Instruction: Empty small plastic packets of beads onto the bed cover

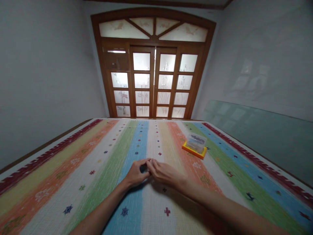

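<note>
My left hand (136,173) and my right hand (164,172) meet fingertip to fingertip low over a striped, many-coloured cloth (80,176). Between the fingers of my left hand sits a small dark object (144,168), mostly hidden; what it is I cannot tell. My right hand's fingertips touch it or the left fingers at the same spot. Both forearms reach in from the bottom edge.
A small clear plastic case on an orange-yellow base (195,145) lies on the cloth to the right and farther away. A wooden door with frosted glass panes (154,81) stands behind. A glass sheet (256,130) leans against the right wall.
</note>
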`<state>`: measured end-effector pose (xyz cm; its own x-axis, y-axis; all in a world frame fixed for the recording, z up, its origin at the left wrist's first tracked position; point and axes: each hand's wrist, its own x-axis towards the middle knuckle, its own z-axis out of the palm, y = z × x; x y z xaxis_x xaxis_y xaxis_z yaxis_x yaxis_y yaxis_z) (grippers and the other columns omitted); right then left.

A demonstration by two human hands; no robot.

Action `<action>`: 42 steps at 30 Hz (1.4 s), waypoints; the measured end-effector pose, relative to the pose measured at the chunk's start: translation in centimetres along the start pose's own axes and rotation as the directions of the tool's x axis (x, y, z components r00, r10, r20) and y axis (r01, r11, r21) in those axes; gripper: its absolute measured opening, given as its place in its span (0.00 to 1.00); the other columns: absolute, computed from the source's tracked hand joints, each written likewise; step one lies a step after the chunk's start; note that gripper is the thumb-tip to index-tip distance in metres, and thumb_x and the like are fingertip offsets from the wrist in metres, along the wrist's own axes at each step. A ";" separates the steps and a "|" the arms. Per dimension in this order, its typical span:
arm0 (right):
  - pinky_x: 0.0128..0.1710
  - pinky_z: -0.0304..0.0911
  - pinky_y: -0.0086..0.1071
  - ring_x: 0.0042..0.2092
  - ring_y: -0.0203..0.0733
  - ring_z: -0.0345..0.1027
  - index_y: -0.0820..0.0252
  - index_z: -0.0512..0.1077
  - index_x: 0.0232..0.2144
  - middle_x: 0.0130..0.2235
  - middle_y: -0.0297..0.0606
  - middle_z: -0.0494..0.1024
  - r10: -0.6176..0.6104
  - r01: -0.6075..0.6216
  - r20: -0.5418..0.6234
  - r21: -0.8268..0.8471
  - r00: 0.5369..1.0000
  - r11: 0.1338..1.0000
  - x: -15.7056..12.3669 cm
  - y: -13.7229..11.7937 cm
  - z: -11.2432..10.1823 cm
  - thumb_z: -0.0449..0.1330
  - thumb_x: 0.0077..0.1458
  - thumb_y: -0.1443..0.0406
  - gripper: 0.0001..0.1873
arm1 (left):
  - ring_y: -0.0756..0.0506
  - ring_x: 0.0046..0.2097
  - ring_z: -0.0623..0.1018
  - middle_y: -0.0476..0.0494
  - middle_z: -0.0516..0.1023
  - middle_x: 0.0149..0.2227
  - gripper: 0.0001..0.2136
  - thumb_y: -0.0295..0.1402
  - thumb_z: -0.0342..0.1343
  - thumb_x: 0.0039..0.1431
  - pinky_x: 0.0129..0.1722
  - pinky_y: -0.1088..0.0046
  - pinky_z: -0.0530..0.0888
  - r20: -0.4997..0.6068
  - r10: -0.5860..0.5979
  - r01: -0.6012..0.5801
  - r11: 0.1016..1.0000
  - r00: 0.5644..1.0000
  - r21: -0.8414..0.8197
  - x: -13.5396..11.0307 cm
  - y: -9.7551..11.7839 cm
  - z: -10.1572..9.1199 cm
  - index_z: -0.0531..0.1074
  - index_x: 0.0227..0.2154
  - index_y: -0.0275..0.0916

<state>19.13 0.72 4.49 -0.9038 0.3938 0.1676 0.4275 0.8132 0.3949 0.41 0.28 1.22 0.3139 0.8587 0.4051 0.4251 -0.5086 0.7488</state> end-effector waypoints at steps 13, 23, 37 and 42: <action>0.39 0.72 0.40 0.46 0.51 0.76 0.64 0.56 0.61 0.50 0.54 0.77 0.191 -0.177 -0.004 0.345 0.982 0.922 0.5 1.0 0.8 0.53 0.63 0.68 0.25 | 0.38 0.54 0.79 0.36 0.79 0.54 0.26 0.31 0.65 0.50 0.59 0.51 0.72 -0.025 -0.049 0.048 0.998 0.998 -0.030 -0.1 -0.6 -0.9 0.74 0.54 0.38; 0.42 0.67 0.38 0.41 0.45 0.77 0.62 0.56 0.56 0.40 0.45 0.81 0.403 -0.206 -0.033 0.820 0.915 0.535 0.5 4.6 1.6 0.48 0.67 0.66 0.17 | 0.41 0.54 0.78 0.37 0.77 0.52 0.27 0.31 0.64 0.54 0.52 0.59 0.76 0.039 -0.083 0.090 0.966 0.996 -0.243 -0.1 -1.1 -1.5 0.64 0.56 0.43; 0.43 0.72 0.40 0.44 0.43 0.76 0.57 0.61 0.49 0.47 0.46 0.77 0.590 -0.171 0.094 0.982 0.802 0.077 1.8 6.2 3.4 0.57 0.63 0.61 0.14 | 0.41 0.51 0.78 0.37 0.75 0.54 0.23 0.37 0.61 0.56 0.52 0.56 0.77 0.061 -0.109 0.117 0.982 0.992 -0.149 0.1 -2.0 -4.5 0.72 0.56 0.42; 0.49 0.71 0.43 0.48 0.43 0.74 0.58 0.63 0.48 0.53 0.50 0.75 0.598 -0.301 0.166 0.945 0.784 0.132 0.6 6.1 3.9 0.56 0.65 0.63 0.11 | 0.40 0.52 0.78 0.37 0.73 0.56 0.24 0.41 0.61 0.57 0.53 0.53 0.77 -0.124 -0.091 0.094 0.995 0.988 0.021 0.0 -3.6 -7.5 0.72 0.56 0.41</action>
<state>21.30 7.55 3.44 -0.4496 0.8662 0.2179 0.3463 0.3940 -0.8514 -7.53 2.57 2.47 0.1665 0.9025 0.3971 0.4701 -0.4267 0.7726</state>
